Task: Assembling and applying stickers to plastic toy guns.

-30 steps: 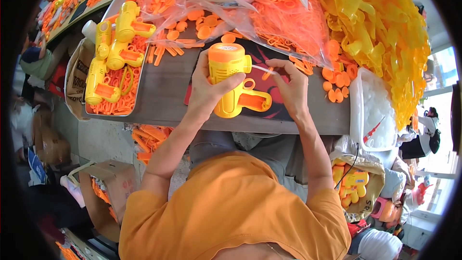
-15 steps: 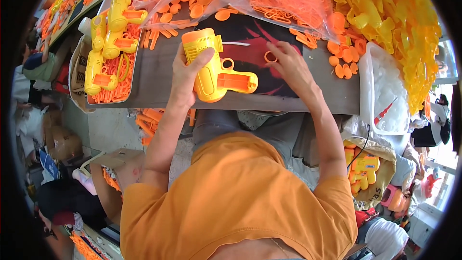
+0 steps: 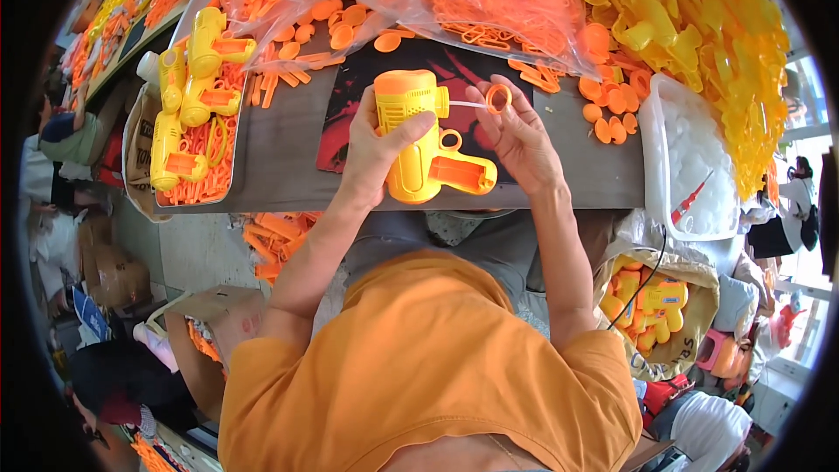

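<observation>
A yellow toy water gun [image 3: 409, 170] with an orange rear cap is gripped in my left hand [image 3: 374, 147], the thumb lying across its side. Its orange-lined handle points right, and a thin white tube [image 3: 463, 104] sticks out of its nozzle. Between the fingertips of my right hand [image 3: 527, 147] is a small orange ring [image 3: 509, 100]. The ring is at the free end of the tube; whether the tube passes into it I cannot tell. Under my hands lies a dark mat [image 3: 350, 92] with a red pattern.
At the left, a bin [image 3: 234, 162] holds yellow gun bodies and orange parts. Clear bags of orange pieces [image 3: 507, 0] and loose orange caps [image 3: 620, 96] lie across the back. A yellow pile [image 3: 690, 26] and a tub of whitish parts [image 3: 651, 166] stand right. Below is a sack [image 3: 708, 297].
My left hand has carried the toy gun to the right. My right hand has brought the ring up to the tube's end, so both hands are closer together.
</observation>
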`<control>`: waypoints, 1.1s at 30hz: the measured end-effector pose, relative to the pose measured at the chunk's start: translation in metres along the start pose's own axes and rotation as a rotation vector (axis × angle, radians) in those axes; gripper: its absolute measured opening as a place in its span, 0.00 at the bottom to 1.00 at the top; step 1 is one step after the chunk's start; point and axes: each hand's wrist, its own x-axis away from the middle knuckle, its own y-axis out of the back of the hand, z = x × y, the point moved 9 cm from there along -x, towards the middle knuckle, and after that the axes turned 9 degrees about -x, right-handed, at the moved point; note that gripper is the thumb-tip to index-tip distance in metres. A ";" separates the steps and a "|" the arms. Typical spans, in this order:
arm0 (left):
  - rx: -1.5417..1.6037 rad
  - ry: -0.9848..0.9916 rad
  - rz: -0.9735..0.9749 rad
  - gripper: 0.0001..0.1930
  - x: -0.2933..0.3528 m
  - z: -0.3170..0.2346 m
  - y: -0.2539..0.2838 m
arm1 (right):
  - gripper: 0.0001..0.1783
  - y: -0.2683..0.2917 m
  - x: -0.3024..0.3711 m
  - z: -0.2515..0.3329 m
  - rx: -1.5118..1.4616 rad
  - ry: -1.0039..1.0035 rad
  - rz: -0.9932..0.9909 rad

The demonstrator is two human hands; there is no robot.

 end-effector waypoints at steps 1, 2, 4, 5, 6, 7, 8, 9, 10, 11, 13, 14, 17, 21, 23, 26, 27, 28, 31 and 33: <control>0.011 0.012 0.020 0.27 0.000 0.000 -0.004 | 0.23 -0.003 0.001 0.001 -0.021 0.030 0.012; 0.011 0.010 0.019 0.27 0.000 0.001 -0.006 | 0.23 -0.004 0.002 0.001 -0.021 0.030 0.013; -0.011 0.003 0.028 0.27 -0.001 0.003 -0.008 | 0.23 -0.009 0.003 0.006 0.108 0.103 0.038; -0.011 0.002 0.026 0.27 -0.001 0.003 -0.008 | 0.23 -0.009 0.003 0.006 0.108 0.102 0.040; -0.020 0.001 0.031 0.27 -0.001 0.002 -0.009 | 0.24 -0.011 0.004 0.008 0.177 0.130 0.068; -0.029 0.001 0.035 0.27 -0.001 0.002 -0.009 | 0.24 -0.014 0.006 0.010 0.245 0.159 0.097; -0.029 0.001 0.034 0.27 -0.001 0.002 -0.010 | 0.24 -0.015 0.006 0.010 0.245 0.158 0.097; -0.040 -0.003 0.034 0.27 -0.002 0.002 -0.010 | 0.24 -0.019 0.007 0.012 0.409 0.190 0.112; -0.052 -0.006 0.033 0.27 -0.002 0.002 -0.011 | 0.24 -0.026 0.008 0.013 0.573 0.220 0.126; -0.052 -0.005 0.032 0.27 -0.002 0.002 -0.012 | 0.24 -0.032 0.009 0.012 0.572 0.218 0.125; -0.047 -0.014 0.070 0.29 -0.004 0.003 -0.017 | 0.25 -0.046 0.009 0.009 0.850 0.225 0.091; -0.047 -0.013 0.069 0.29 -0.007 0.007 -0.016 | 0.25 -0.050 0.011 0.007 0.850 0.223 0.091; -0.150 -0.042 0.056 0.31 -0.018 0.018 -0.012 | 0.25 -0.044 0.015 0.015 1.059 0.303 -0.105; -0.119 -0.210 0.203 0.46 -0.024 0.009 -0.024 | 0.27 -0.067 0.022 0.022 1.447 0.553 -0.059; -0.177 -0.262 0.148 0.46 -0.023 0.008 -0.028 | 0.29 -0.085 0.030 0.015 1.662 0.793 0.009; -0.307 -0.381 0.023 0.44 -0.025 0.004 -0.023 | 0.29 -0.084 0.022 0.012 1.528 0.610 0.088; -0.197 -0.342 0.056 0.43 -0.026 0.007 -0.023 | 0.26 -0.069 0.015 0.011 1.390 0.508 0.169; -0.085 -0.301 0.094 0.42 -0.027 0.011 -0.025 | 0.26 -0.060 0.013 0.009 1.391 0.507 0.168; -0.080 -0.335 0.156 0.41 -0.029 0.011 -0.029 | 0.26 -0.021 0.001 -0.007 0.748 0.187 0.041; -0.074 -0.336 0.109 0.40 -0.028 0.010 -0.029 | 0.28 -0.024 0.002 -0.022 0.694 0.154 0.030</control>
